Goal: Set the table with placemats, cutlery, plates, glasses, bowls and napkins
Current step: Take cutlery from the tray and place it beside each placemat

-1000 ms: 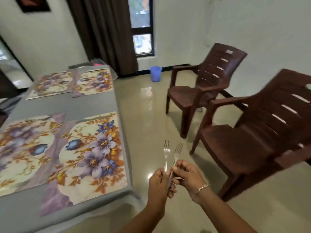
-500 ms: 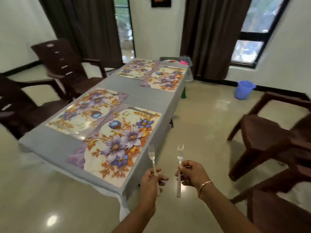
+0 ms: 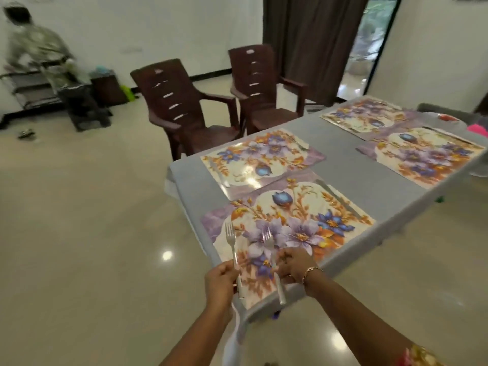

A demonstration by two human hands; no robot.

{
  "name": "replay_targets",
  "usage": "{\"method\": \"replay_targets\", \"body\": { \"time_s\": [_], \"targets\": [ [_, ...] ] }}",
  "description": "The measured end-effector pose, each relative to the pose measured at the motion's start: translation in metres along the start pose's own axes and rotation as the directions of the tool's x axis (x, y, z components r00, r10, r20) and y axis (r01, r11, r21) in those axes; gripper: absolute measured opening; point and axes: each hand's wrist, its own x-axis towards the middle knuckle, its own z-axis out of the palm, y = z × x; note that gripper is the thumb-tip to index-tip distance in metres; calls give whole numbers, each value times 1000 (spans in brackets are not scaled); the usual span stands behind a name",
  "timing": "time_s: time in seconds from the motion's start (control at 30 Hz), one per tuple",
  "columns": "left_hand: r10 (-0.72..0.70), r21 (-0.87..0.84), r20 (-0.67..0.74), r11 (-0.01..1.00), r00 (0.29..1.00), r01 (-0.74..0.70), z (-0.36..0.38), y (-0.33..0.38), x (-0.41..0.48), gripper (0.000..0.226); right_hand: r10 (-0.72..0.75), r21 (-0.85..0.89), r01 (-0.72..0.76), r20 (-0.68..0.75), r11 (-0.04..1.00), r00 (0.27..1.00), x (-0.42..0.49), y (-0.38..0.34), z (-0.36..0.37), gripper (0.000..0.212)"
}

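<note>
Left hand (image 3: 220, 280) gripping left fork (image 3: 233, 256) by the lower handle, fingers curling round it. Right hand (image 3: 293, 265) pinching right fork (image 3: 272, 257) at mid-handle, the handle end sticking out below the hand. Forks running side by side, apart. Long axes going near-to-far, tines pointing away from the person, handles toward them. Both hanging over the near-left part of the closest floral placemat (image 3: 317, 220) on the grey table (image 3: 383, 186); cannot tell whether they are touching it.
</note>
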Motion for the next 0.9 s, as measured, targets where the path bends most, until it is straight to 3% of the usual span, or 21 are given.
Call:
{"method": "replay_targets", "body": {
  "time_s": [0.17,0.27,0.6,0.9],
  "targets": [
    [0,-91,-121,996,993,-11,-2,18,21,14,-6,-175,33,153,984,988,46,-34,26,30],
    [-13,-113,-187,994,982,-8,-7,24,36,16,21,-166,14,206,986,978,66,-47,45,28],
    [-69,-207,-361,978,930,-8,-24,20,38,22,21,-335,57,223,940,975,103,-60,89,31],
    [-86,-258,-378,966,922,-15,-21,17,34,17,-55,-467,138,187,874,981,113,-48,93,40]
  ]
}}
